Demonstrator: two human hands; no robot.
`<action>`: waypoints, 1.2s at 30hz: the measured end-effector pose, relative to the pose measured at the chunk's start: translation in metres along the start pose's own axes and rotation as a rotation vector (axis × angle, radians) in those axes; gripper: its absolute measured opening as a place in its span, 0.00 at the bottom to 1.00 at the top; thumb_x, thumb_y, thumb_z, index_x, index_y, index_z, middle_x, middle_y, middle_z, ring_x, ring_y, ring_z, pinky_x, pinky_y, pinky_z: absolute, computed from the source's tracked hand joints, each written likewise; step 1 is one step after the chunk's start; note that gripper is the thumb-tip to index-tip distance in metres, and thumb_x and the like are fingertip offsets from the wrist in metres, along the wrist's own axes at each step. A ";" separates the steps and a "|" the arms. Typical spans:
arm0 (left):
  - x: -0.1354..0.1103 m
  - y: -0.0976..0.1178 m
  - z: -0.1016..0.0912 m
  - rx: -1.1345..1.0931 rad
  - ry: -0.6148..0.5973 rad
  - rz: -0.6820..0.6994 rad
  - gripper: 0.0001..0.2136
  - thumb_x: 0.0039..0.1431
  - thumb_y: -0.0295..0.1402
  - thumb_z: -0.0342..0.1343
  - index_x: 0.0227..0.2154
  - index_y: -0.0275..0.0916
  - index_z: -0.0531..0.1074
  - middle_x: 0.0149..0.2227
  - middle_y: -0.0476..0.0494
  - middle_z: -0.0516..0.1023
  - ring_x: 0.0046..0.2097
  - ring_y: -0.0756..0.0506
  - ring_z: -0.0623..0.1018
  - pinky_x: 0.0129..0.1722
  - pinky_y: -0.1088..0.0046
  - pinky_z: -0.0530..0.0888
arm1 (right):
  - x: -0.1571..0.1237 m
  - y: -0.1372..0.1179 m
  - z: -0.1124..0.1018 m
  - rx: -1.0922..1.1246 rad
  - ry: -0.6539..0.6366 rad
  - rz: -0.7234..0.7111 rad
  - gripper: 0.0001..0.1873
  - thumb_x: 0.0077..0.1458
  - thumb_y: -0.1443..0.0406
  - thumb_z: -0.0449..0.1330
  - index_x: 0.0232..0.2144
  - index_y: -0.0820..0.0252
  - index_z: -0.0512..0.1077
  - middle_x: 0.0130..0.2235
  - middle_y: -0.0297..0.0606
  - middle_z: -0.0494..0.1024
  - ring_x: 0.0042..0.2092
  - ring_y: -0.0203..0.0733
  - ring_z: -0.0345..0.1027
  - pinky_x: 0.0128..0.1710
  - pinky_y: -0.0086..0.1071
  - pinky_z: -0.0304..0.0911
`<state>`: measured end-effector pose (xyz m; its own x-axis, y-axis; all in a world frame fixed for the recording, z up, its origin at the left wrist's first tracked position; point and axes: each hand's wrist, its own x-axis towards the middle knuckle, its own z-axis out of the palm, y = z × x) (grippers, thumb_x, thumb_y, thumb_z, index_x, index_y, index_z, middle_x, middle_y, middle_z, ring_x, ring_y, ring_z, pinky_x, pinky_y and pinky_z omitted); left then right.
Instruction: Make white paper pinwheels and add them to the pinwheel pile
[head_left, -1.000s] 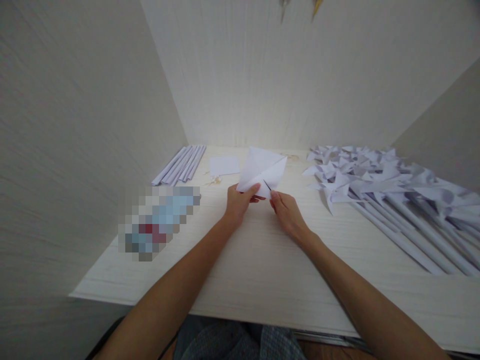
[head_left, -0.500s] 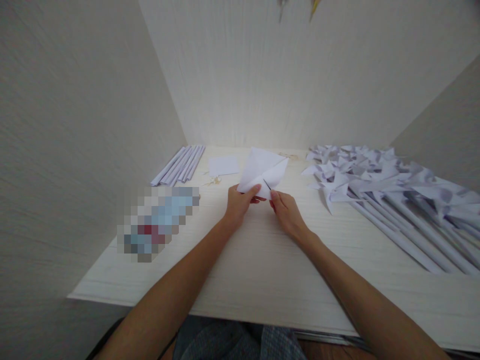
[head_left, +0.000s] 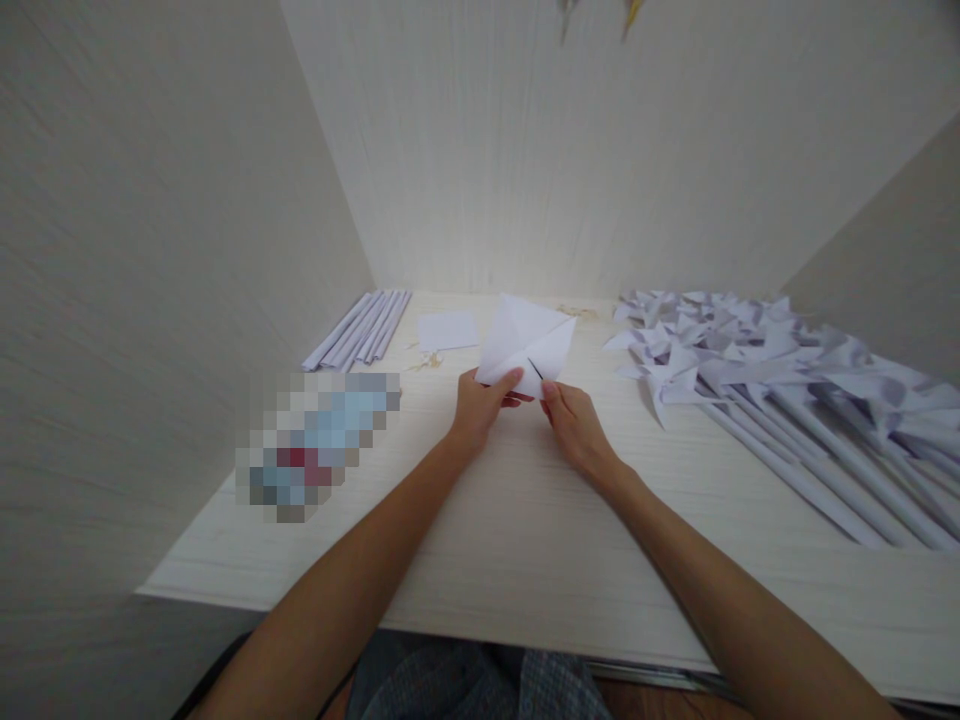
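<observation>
A white square sheet of paper with crease lines is held up over the table, one corner pointing away from me. My left hand grips its near left edge, thumb on top and fingers underneath. Closed at the near right edge, my right hand pinches the sheet between thumb and fingers. A thin dark line runs over the paper to the right thumb; whether it is a slit or a slim blade, I cannot tell.
Paper pinwheels on rolled paper sticks are heaped at the right. Several paper tubes lie back left, with a flat white paper beside them. Small tan bits lie near it. A blurred-out object rests on the left of the table.
</observation>
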<state>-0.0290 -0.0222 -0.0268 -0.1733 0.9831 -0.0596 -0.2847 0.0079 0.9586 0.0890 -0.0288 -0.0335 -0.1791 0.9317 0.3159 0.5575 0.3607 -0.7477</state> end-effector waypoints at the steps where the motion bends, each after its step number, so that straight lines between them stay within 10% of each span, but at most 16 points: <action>1: 0.000 0.000 0.000 0.006 -0.005 -0.004 0.09 0.37 0.31 0.59 0.24 0.31 0.70 0.21 0.45 0.74 0.20 0.51 0.73 0.19 0.78 0.67 | 0.000 0.000 0.000 -0.001 0.001 0.001 0.21 0.55 0.57 0.38 0.15 0.58 0.54 0.17 0.32 0.60 0.21 0.33 0.50 0.22 0.29 0.45; 11: 0.019 0.011 -0.021 0.127 0.145 0.215 0.07 0.36 0.33 0.59 0.15 0.35 0.69 0.15 0.55 0.63 0.18 0.57 0.61 0.16 0.83 0.57 | -0.001 -0.001 -0.001 0.004 -0.003 0.019 0.22 0.54 0.54 0.37 0.14 0.58 0.52 0.16 0.32 0.58 0.20 0.34 0.50 0.21 0.29 0.44; 26: 0.018 0.013 -0.019 -0.136 0.259 0.095 0.09 0.35 0.30 0.61 0.15 0.34 0.65 0.12 0.59 0.56 0.14 0.60 0.53 0.12 0.83 0.50 | 0.000 0.005 0.001 0.150 0.053 0.103 0.22 0.54 0.55 0.38 0.14 0.58 0.54 0.14 0.30 0.55 0.19 0.33 0.50 0.21 0.28 0.45; 36: 0.012 0.014 -0.008 -0.285 0.234 -0.018 0.06 0.40 0.24 0.57 0.17 0.33 0.64 0.17 0.53 0.68 0.21 0.56 0.71 0.22 0.84 0.67 | -0.002 0.005 0.001 0.144 0.026 0.086 0.23 0.54 0.53 0.38 0.15 0.58 0.55 0.14 0.30 0.56 0.20 0.34 0.51 0.21 0.28 0.46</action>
<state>-0.0424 -0.0114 -0.0159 -0.3673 0.9146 -0.1692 -0.5349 -0.0589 0.8429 0.0915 -0.0285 -0.0384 -0.1137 0.9585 0.2613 0.4476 0.2842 -0.8479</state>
